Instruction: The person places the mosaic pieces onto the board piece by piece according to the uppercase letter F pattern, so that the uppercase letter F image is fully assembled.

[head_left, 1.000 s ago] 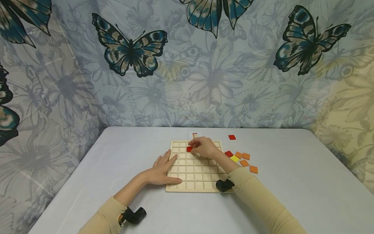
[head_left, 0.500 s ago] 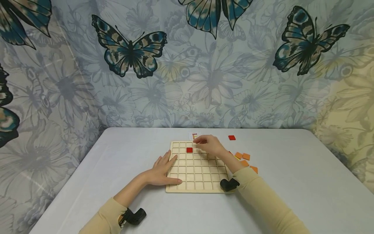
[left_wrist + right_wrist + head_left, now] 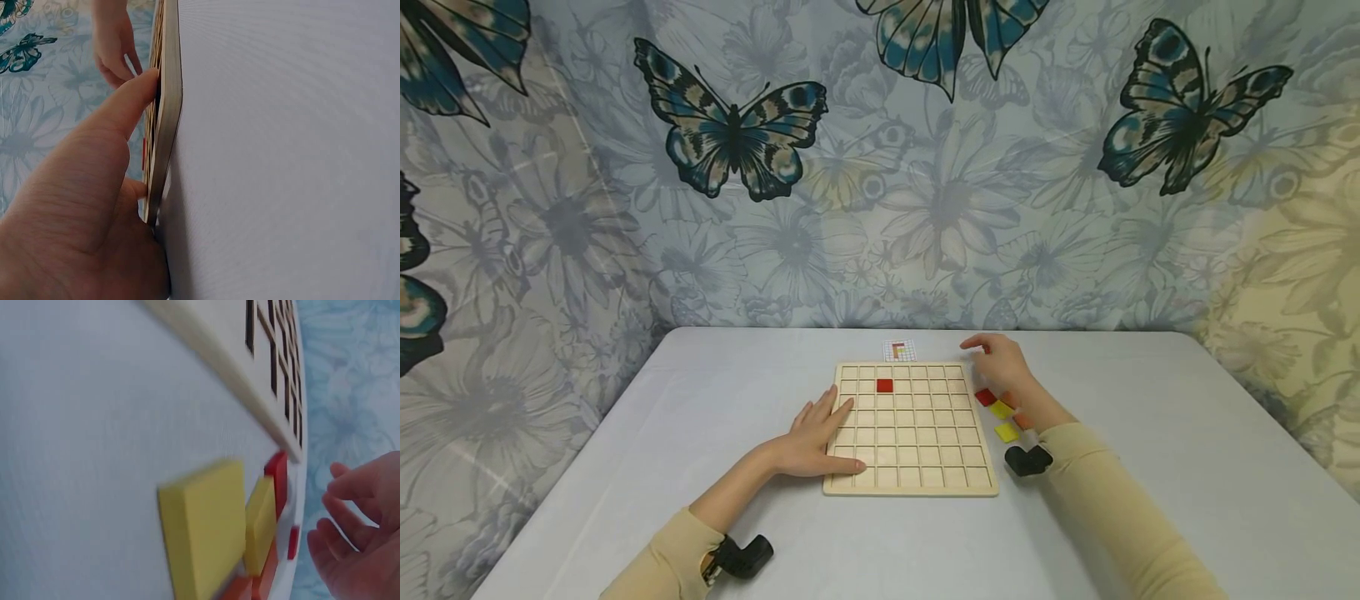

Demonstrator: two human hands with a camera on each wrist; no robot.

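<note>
A wooden grid board (image 3: 917,433) lies on the white table, with one red square tile (image 3: 884,386) set in a cell of its upper part. My left hand (image 3: 808,442) rests spread along the board's left edge; its thumb lies on the board in the left wrist view. Past the far right corner of the board is my right hand (image 3: 1003,364), fingers loosely bent and holding nothing. Beyond the tile cluster, another red tile (image 3: 293,542) lies near that hand in the right wrist view; the hand hides it in the head view.
Right of the board lie a red tile (image 3: 985,397), two yellow tiles (image 3: 1007,432) and orange tiles (image 3: 1021,421), partly covered by the right forearm. A small printed grid card (image 3: 899,351) sits behind the board. A butterfly-patterned cloth (image 3: 955,208) hangs behind the table.
My right hand has left the red tile in its cell and moved right, off the board toward the far loose red tile. The left hand stays in place.
</note>
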